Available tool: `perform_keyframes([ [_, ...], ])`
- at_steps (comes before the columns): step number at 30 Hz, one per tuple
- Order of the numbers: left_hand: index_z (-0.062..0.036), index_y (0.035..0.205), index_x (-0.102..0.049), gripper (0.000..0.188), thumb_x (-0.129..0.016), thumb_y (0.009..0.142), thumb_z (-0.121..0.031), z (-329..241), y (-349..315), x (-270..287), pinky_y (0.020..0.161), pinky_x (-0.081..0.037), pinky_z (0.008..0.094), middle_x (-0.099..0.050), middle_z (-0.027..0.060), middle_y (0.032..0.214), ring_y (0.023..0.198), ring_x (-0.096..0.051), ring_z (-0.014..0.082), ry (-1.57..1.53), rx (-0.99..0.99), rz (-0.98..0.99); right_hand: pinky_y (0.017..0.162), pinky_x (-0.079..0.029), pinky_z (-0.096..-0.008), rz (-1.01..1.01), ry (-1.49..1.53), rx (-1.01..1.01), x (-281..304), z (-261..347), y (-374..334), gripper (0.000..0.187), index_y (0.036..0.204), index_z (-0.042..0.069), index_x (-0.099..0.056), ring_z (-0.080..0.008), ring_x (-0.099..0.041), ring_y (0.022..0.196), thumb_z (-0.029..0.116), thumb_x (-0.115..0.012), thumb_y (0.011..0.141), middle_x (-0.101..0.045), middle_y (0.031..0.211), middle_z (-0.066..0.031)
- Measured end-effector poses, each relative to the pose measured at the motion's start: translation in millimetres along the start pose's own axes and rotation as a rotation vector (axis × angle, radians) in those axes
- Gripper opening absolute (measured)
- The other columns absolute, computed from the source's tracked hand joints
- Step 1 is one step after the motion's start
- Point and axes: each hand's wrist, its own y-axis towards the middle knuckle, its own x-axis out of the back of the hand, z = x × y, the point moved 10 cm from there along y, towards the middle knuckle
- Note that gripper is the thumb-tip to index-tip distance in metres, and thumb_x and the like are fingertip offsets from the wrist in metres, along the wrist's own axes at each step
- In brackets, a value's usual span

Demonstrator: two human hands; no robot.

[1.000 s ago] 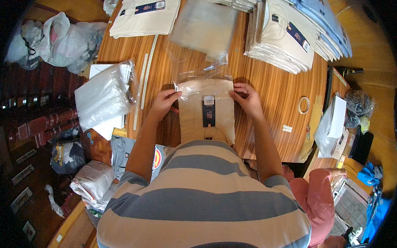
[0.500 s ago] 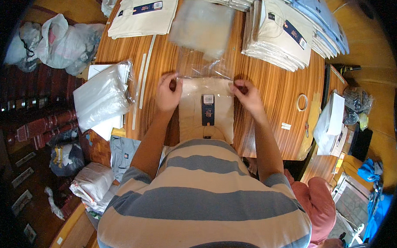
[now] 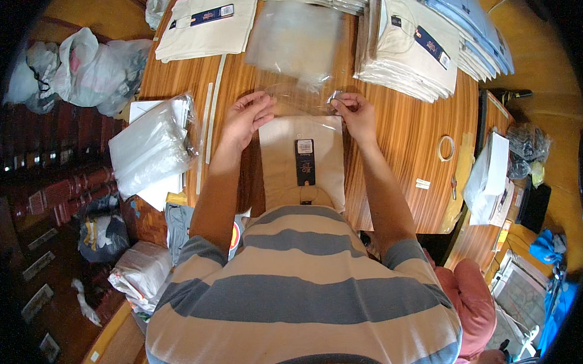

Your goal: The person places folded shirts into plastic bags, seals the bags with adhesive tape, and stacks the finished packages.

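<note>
Cream cloth, folded into a flat rectangular garment (image 3: 281, 160) with a dark-blue card tag (image 3: 305, 162), lies on the brown wood-grain desk (image 3: 394, 172) before the person, apparently inside a thin clear plastic bag (image 3: 301, 103). The folding and tagging look done; the bag's far end, reaching past the garment, looks unclosed and still left loose. The left hand (image 3: 247, 116) seems to pinch that end's left edge; the right hand (image 3: 355, 119) grips its right corner between thumb and fingers. The striped grey-and-beige shirt (image 3: 302, 297) hides the garment's near end. Just beyond lies a pile of hazy clear plastic sleeves (image 3: 293, 41), close against the bag, flanked by a folded cream garment with a dark tag (image 3: 206, 31) and a tall stack of cream garments (image 3: 415, 49); a pale ring-shaped roll (image 3: 445, 148) sits well apart to the right.
</note>
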Motion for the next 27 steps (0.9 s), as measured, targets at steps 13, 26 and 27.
perform_keyframes([
  [13,0.0008,0.124,-0.063,0.035,-0.076,0.097,-0.018,-10.9,6.1,7.5,0.072,-0.061,0.0283,-0.076,0.0145,0.110,0.092,-0.076,0.0191,0.371,-0.138,-0.096,0.077,-0.056,-0.0256,0.039,0.106,-0.009,-5.7,-3.8,-8.4,0.025,0.109,-0.005,-0.069,-0.0126,-0.070,0.088,0.011,-0.080,0.094,-0.077,0.096,-0.0099],
  [26,-0.0073,0.114,-0.063,0.018,-0.069,0.103,-0.020,-66.9,-93.7,-62.0,0.064,-0.062,0.0253,-0.073,0.0052,0.099,0.095,-0.078,0.0230,0.025,-0.274,0.122,0.090,-0.054,-0.0355,-0.378,-0.347,0.932,41.5,223.9,-123.1,0.038,0.122,0.003,-0.063,-0.0239,-0.069,0.096,0.017,-0.080,0.092,-0.070,0.108,-0.0106],
  [27,-0.0082,0.107,-0.064,0.017,-0.071,0.102,-0.023,-68.0,-103.1,-69.1,0.062,-0.060,0.0247,-0.073,0.0044,0.095,0.092,-0.078,0.0219,0.048,-0.293,0.090,0.093,-0.053,-0.0374,-0.395,-0.515,1.087,30.8,239.5,-150.5,0.042,0.122,0.004,-0.063,-0.0264,-0.068,0.098,0.018,-0.083,0.087,-0.069,0.110,-0.0106],
])
